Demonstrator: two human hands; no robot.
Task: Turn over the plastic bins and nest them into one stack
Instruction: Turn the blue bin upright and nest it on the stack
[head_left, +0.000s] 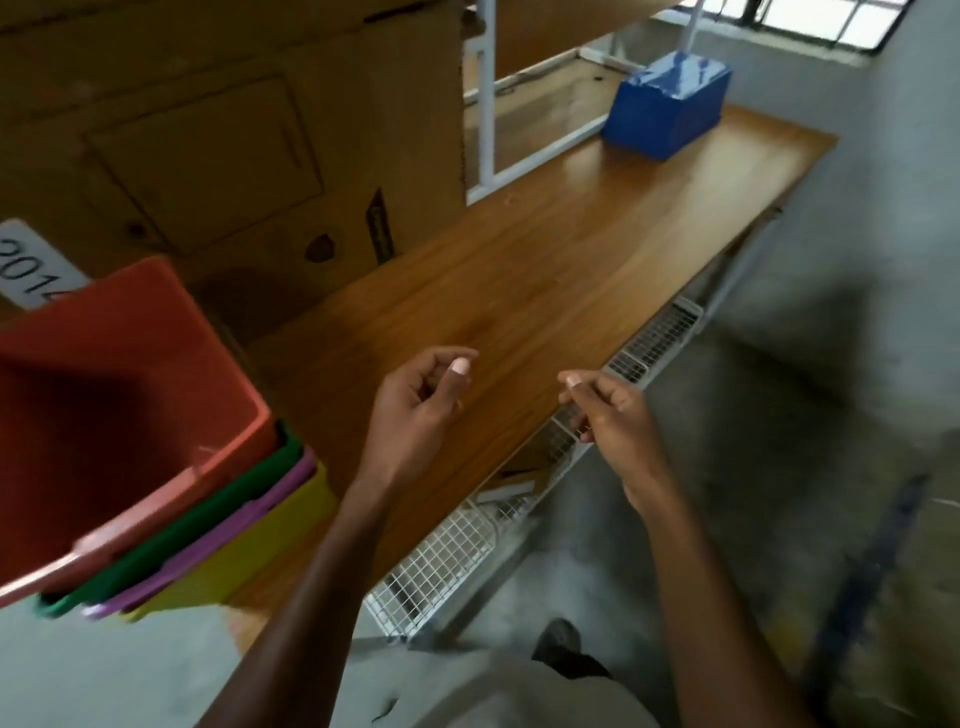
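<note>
Now nested upright, the orange bin (119, 410) tops a stack overhanging the table (545, 270) edge, liable to tip; left hand (415, 405) and right hand (613, 410) loosely curled, empty

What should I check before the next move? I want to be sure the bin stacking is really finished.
1. Bins nested in one stack: ok; red bin sits in green, purple and yellow ones.
2. Bins open side up: ok for red; the rest hidden.
3. Left hand empty: ok.
4. Right hand empty: ok.
5. Stack fully supported on the table: cannot tell; it sits at the near corner.
6. Other loose bins left: none seen; only a blue box.
</note>
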